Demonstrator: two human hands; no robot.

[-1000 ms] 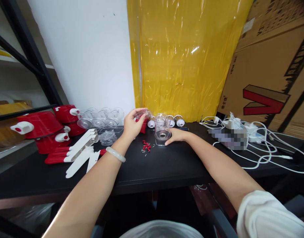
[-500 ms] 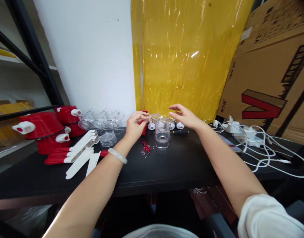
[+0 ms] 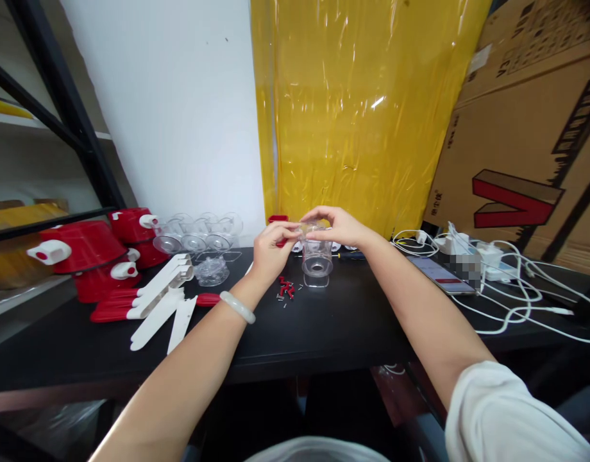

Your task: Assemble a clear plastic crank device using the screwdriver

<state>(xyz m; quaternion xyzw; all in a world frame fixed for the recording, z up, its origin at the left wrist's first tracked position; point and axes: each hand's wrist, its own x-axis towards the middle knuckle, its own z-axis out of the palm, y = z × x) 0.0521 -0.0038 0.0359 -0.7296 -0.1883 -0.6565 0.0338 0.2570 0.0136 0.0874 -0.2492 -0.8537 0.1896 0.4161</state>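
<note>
A clear plastic container (image 3: 318,264) with a round flange and a loop-shaped foot stands on the black table in front of me. My left hand (image 3: 274,249) is closed in a pinch on a thin clear plastic piece at the container's upper left rim. Over the container's top arches my right hand (image 3: 339,228), its thumb in front and fingers behind, gripping the rim area. The fingers partly hide the thin piece. Small red parts and screws (image 3: 286,289) lie just left of the container's foot. Behind my hands are white round parts and a red piece (image 3: 278,219).
On the left are red containers with white knobs (image 3: 90,256), red-and-white handles (image 3: 155,289), and several clear cups (image 3: 193,234). A screwdriver (image 3: 351,255) lies behind the container. To the right are a phone (image 3: 439,274), tangled white cables (image 3: 511,301) and a cardboard box (image 3: 521,147).
My right hand has moved left and down onto the container's top. My left hand has shifted slightly right, bringing the thin clear piece to the rim. The view has turned a little.
</note>
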